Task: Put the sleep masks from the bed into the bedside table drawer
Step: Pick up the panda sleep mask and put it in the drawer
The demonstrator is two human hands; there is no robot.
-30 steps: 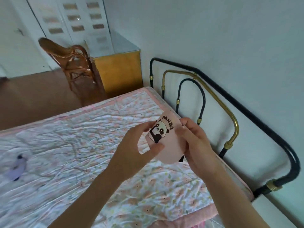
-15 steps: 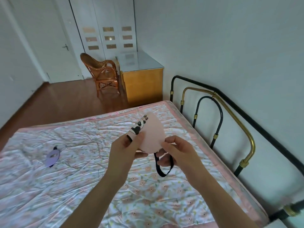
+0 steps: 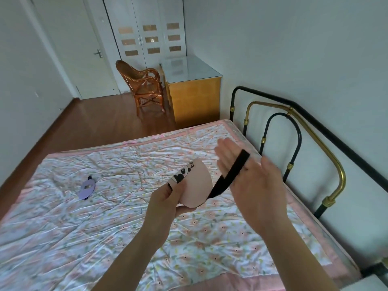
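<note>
A pink sleep mask (image 3: pixel 196 184) with a panda print is folded and pinched in my left hand (image 3: pixel 168 201) above the bed. Its black elastic strap (image 3: pixel 230 175) stretches up and to the right, looped around the spread fingers of my right hand (image 3: pixel 249 177). A second, purple sleep mask (image 3: pixel 87 189) lies flat on the floral bedsheet (image 3: pixel 105 238) at the left. The bedside table drawer is not in view.
A black and brass metal headboard (image 3: pixel 298 131) runs along the right side by the wall. Beyond the bed stand a yellow cabinet with a glass top (image 3: pixel 195 97) and a rattan chair (image 3: pixel 142 89) on the wooden floor. White wardrobe doors (image 3: pixel 147 38) are at the back.
My right hand has opened and pulled the black strap out to the right, stretching it from the folded pink mask. The view has tilted slightly; the purple mask has not moved.
</note>
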